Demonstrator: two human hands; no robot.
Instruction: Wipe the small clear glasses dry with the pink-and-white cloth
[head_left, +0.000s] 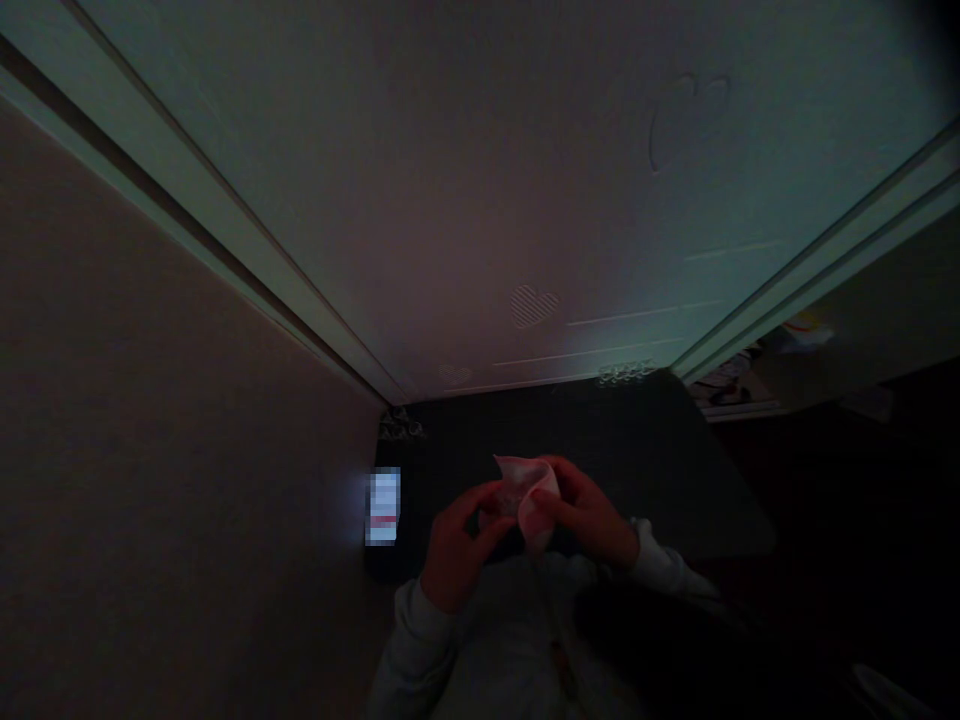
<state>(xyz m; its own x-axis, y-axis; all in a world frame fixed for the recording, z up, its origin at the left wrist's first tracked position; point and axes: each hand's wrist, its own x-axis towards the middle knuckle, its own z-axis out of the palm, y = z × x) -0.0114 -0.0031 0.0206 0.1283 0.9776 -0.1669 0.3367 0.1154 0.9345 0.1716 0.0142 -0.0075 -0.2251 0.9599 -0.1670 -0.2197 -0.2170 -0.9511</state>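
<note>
The view is dim. A pinkish piece of paper or cloth (529,490), curled and folded with a pointed corner at its upper left, is held between both hands above a dark table. My left hand (461,540) pinches its left side between thumb and fingers. On the right side, my right hand (589,510) grips it, the thumb in front and the fingers behind. Whether it is paper or cloth I cannot tell.
A lit, blurred screen (383,506) stands at the left end of the dark table (637,450). Behind the table rises a pale panel (450,200) with heart shapes. A wall is close on the left; several items sit on a shelf at the right.
</note>
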